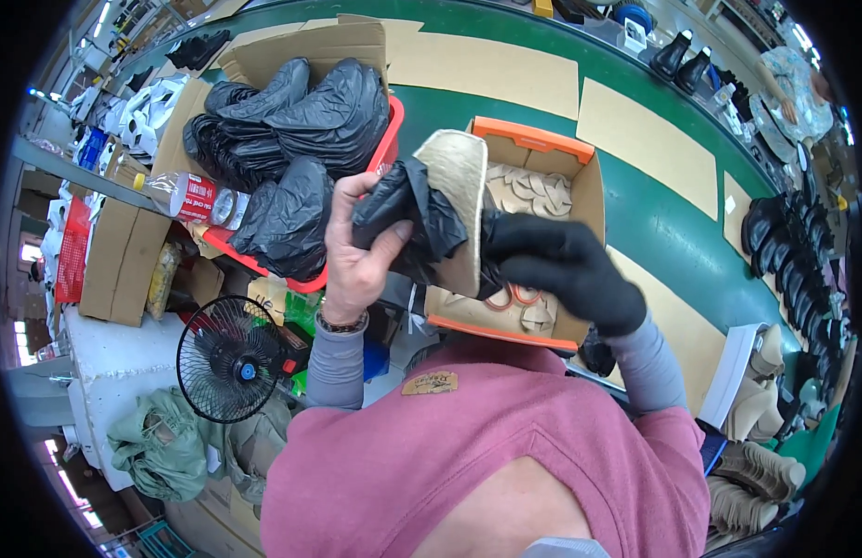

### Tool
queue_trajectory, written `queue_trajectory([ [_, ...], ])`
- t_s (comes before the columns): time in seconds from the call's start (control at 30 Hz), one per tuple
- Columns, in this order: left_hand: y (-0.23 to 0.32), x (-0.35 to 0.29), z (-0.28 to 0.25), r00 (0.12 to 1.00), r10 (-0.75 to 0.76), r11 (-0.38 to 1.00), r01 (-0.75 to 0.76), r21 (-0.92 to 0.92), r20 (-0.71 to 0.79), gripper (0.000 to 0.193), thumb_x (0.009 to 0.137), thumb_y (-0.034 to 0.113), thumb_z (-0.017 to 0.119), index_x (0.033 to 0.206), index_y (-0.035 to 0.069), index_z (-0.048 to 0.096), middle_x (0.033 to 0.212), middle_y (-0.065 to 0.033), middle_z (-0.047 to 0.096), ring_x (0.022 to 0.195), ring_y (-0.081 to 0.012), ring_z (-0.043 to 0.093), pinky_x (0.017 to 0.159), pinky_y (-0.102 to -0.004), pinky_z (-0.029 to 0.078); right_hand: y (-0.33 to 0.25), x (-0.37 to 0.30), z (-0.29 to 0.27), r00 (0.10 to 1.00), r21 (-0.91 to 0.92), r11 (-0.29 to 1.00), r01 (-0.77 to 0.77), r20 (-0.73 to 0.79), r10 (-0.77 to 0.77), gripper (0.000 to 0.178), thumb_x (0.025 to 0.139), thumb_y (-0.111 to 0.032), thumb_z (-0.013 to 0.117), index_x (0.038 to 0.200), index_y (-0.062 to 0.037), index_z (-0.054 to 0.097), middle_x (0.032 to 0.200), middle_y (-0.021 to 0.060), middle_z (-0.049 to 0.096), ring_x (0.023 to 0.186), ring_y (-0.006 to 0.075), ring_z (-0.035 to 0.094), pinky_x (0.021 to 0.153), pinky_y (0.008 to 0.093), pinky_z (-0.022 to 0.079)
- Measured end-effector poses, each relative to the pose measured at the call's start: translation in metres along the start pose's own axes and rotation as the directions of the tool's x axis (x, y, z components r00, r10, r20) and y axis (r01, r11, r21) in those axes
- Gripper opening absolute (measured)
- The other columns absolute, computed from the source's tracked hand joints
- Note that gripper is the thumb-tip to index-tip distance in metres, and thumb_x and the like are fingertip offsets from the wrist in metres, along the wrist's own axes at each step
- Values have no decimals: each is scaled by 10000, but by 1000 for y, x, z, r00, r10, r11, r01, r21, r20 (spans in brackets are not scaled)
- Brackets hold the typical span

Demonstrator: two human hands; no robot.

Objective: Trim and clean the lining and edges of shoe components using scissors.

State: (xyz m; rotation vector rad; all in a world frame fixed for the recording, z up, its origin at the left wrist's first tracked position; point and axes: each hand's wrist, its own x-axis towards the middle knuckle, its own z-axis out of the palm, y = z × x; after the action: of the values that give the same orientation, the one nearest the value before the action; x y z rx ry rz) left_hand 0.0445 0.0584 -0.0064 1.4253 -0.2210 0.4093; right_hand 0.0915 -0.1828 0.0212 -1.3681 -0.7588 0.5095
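Note:
In front of my chest is a shoe wrapped in thin black plastic (414, 206), tilted on its side. A beige fleecy piece, long and shaped like an insole (456, 177), shows along its right edge. My left hand (361, 251), bare, is closed round the plastic, thumb on the near side. From the right, my right hand (570, 270) in a black glove grips the dark part beside the beige piece; its fingertips are partly hidden. Under the hands is an orange-rimmed cardboard box (533, 137) with several beige pads (533, 191) and orange-handled scissors (514, 296).
A red basket (392, 130) with a carton holds several black plastic-wrapped shoes (328, 107). A plastic bottle (193, 197) lies at its left edge. A black fan (231, 358) stands nearer. Beyond is a green bench (440, 79) with cardboard sheets; black boots (784, 242) line the right. Another person (798, 93) is far right.

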Motion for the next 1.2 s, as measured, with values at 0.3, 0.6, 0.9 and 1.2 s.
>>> queue_trajectory([
  [0.3,15,-1,-6,970,12,968,-73,239,245,384,827,-117,589,1169,31,500,1023,-10,579,920,-64,528,813,-203,418,118,-25,-1,893,-915,286,-286,-146,426,376,745,-148,624,1051,36,509,703,177,642,661,348,657,587,444,510],
  [0.6,12,-3,-12,876,-308,936,211,281,371,405,816,-141,547,1181,30,509,996,-22,567,925,-86,535,837,-224,422,101,-26,-58,916,-801,596,55,278,289,245,679,-171,710,804,31,650,766,198,645,685,339,657,634,360,524],
  [0.9,16,1,-9,907,-287,946,218,241,308,424,816,-147,555,1198,31,508,1012,-20,551,955,-99,537,865,-235,424,26,-95,-39,988,-546,837,27,-115,-107,253,765,-58,641,1004,22,615,1038,166,627,894,252,617,742,343,483],
  [1.2,21,7,-1,920,-144,937,8,350,365,381,828,-138,561,1168,27,511,968,-22,562,844,-82,525,762,-221,427,-10,-107,-37,914,-561,756,-337,-2,406,535,908,-451,570,1128,31,494,853,201,551,736,392,565,651,427,428],
])
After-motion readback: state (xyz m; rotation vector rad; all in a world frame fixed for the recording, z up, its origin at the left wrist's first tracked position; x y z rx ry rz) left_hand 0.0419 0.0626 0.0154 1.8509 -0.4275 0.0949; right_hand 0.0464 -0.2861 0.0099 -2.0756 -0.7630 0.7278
